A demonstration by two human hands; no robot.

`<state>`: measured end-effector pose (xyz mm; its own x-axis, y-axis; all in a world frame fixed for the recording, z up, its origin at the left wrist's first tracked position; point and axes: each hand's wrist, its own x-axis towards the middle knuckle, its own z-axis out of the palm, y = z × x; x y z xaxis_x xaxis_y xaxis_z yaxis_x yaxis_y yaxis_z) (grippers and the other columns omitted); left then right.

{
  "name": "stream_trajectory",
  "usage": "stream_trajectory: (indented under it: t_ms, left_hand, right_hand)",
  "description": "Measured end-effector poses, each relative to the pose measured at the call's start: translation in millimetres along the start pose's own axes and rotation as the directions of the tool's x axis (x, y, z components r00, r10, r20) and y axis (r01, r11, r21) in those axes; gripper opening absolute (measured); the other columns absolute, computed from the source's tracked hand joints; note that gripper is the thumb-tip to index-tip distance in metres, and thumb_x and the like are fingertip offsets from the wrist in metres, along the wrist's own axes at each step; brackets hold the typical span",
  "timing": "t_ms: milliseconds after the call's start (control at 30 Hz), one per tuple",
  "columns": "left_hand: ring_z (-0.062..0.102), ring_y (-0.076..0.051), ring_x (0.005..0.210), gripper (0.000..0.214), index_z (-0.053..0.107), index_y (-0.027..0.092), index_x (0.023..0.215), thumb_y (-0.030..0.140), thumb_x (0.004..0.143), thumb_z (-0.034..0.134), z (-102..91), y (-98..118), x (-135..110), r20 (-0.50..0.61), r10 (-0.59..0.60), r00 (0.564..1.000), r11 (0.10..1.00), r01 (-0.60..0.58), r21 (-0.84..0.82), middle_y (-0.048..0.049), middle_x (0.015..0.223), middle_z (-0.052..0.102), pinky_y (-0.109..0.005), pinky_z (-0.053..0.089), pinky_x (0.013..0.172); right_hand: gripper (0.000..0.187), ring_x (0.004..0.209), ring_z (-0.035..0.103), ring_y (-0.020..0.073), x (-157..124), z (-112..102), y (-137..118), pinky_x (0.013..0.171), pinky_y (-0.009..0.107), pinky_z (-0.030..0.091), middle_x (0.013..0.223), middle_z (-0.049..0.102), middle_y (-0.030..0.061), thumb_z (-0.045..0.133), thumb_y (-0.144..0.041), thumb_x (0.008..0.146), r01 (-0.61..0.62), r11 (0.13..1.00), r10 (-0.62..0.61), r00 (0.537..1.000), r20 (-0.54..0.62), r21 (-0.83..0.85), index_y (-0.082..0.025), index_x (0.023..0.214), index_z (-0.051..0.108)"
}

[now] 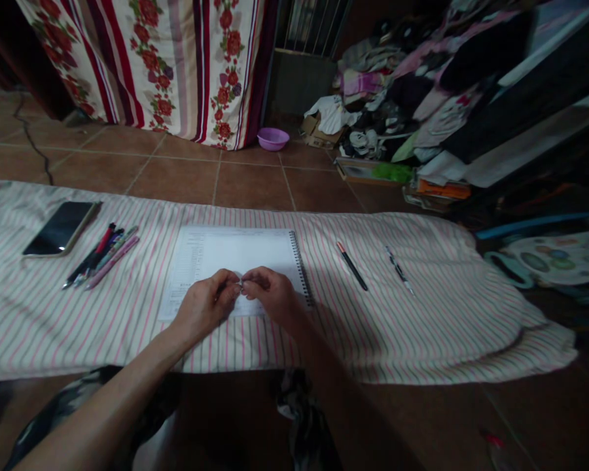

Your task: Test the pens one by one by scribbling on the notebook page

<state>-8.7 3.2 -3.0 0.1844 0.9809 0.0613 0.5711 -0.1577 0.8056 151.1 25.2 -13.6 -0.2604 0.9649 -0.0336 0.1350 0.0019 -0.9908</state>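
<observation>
Above a spiral notebook (245,252) lying on the striped cloth, my two hands meet fingertip to fingertip. My left hand (210,296) is closed in a pinch, and my right hand (271,291) pinches from the other side. Between them shows a tiny piece, too small to name. To the right of the notebook lie a black pen with an orange end (352,265) and a slim patterned pen (399,270). A bunch of several pens (103,256) rests on the left, beside a dark-screened phone (61,229).
The striped cloth (436,327) covers a long low surface with a drooping right edge. Beyond it, a purple basin (273,139) stands on the tiled floor near a floral curtain (177,72). Heaped clothes (373,85) fill the back right. A patterned plastic seat (554,258) is at the right.
</observation>
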Motion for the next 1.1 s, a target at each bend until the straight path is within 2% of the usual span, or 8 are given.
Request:
stream_trajectory:
  t_ms: [200, 267, 333, 400, 500, 633, 800, 1100]
  left_hand:
    - [0.058, -0.020, 0.089, 0.019, 0.063, 0.020, 0.093, 0.031, 0.079, 0.058, 0.9, 12.1, -8.4, -0.367, 0.297, 0.881, 0.955, -0.266, 0.134, -0.0080, 0.097, 0.062, -0.033, 0.047, 0.078]
    - [0.058, -0.016, 0.075, 0.013, 0.064, 0.018, 0.080, 0.030, 0.079, 0.058, 8.5, 14.5, -11.9, -0.320, 0.240, 0.916, 0.963, -0.265, -0.037, -0.0056, 0.081, 0.062, -0.028, 0.048, 0.068]
    - [0.056, -0.012, 0.061, 0.016, 0.062, 0.017, 0.073, 0.031, 0.080, 0.058, 18.1, 16.6, -13.0, -0.177, 0.014, 0.984, 0.936, -0.075, -0.343, -0.0025, 0.066, 0.060, -0.023, 0.045, 0.055]
    - [0.051, -0.009, 0.047, 0.019, 0.059, 0.016, 0.088, 0.033, 0.079, 0.060, 25.4, 19.1, -10.8, -0.032, -0.239, 0.970, 0.698, 0.149, -0.700, 0.0002, 0.058, 0.059, -0.018, 0.038, 0.042]
    - [0.056, -0.008, 0.051, 0.014, 0.058, 0.012, 0.085, 0.022, 0.077, 0.064, 26.1, 23.3, -2.5, 0.089, -0.432, 0.897, 0.257, 0.217, -0.942, -0.0025, 0.064, 0.063, -0.015, 0.042, 0.046]
    - [0.059, -0.007, 0.050, 0.010, 0.060, 0.009, 0.082, 0.006, 0.083, 0.051, 15.6, 26.4, 7.0, 0.152, -0.567, 0.810, 0.019, 0.197, -0.980, -0.0042, 0.063, 0.063, -0.014, 0.049, 0.049]
    - [0.059, -0.006, 0.047, 0.020, 0.061, 0.006, 0.073, 0.004, 0.085, 0.045, 8.3, 25.2, 10.1, 0.195, -0.581, 0.790, -0.027, 0.221, -0.975, -0.0057, 0.059, 0.063, -0.011, 0.050, 0.047]
    - [0.061, -0.008, 0.050, 0.011, 0.063, 0.006, 0.072, 0.003, 0.079, 0.056, 8.1, 26.3, 10.0, 0.062, -0.555, 0.830, 0.145, 0.170, -0.975, -0.0055, 0.059, 0.065, -0.012, 0.051, 0.050]
  right_hand:
    - [0.013, 0.054, 0.059, 0.0103, 7.3, -1.5, 3.4, 0.055, 0.023, 0.049, 0.059, 0.062, -0.0021, 0.063, -0.029, 0.066, -0.025, 0.980, 0.062, 0.981, -0.184, 0.197, -0.017, 0.072, 0.060]
    - [0.019, 0.054, 0.060, 0.0110, 8.4, -3.4, 2.2, 0.055, 0.024, 0.050, 0.058, 0.062, -0.0017, 0.067, -0.032, 0.063, -0.049, 0.961, 0.117, 0.963, -0.241, 0.273, -0.017, 0.071, 0.061]
    - [0.022, 0.055, 0.060, 0.0113, 7.8, -4.9, -0.2, 0.057, 0.025, 0.051, 0.060, 0.063, -0.0010, 0.069, -0.035, 0.061, -0.068, 0.943, 0.161, 0.949, -0.271, 0.325, -0.016, 0.071, 0.062]
    - [0.023, 0.057, 0.061, 0.0114, 6.1, -5.4, -2.6, 0.058, 0.025, 0.051, 0.062, 0.065, -0.0005, 0.071, -0.036, 0.061, -0.089, 0.934, 0.192, 0.942, -0.276, 0.347, -0.017, 0.072, 0.063]
    - [0.022, 0.056, 0.060, 0.0107, 4.3, -4.5, -4.1, 0.057, 0.024, 0.050, 0.062, 0.066, -0.0006, 0.072, -0.034, 0.061, -0.100, 0.930, 0.198, 0.947, -0.254, 0.354, -0.016, 0.071, 0.064]
    - [0.020, 0.052, 0.059, 0.0097, 5.0, -2.8, -3.1, 0.052, 0.022, 0.047, 0.059, 0.065, -0.0012, 0.072, -0.032, 0.060, -0.092, 0.930, 0.178, 0.960, -0.216, 0.357, -0.016, 0.069, 0.064]
    - [0.016, 0.052, 0.059, 0.0090, 4.5, -2.5, -5.8, 0.053, 0.021, 0.047, 0.057, 0.064, -0.0022, 0.071, -0.027, 0.061, -0.047, 0.954, 0.113, 0.971, -0.210, 0.296, -0.017, 0.072, 0.066]
    - [0.014, 0.048, 0.057, 0.0089, 5.1, 1.1, -3.6, 0.049, 0.021, 0.047, 0.057, 0.065, -0.0005, 0.068, -0.028, 0.062, -0.090, 0.964, 0.156, 0.954, -0.256, 0.252, -0.016, 0.069, 0.067]
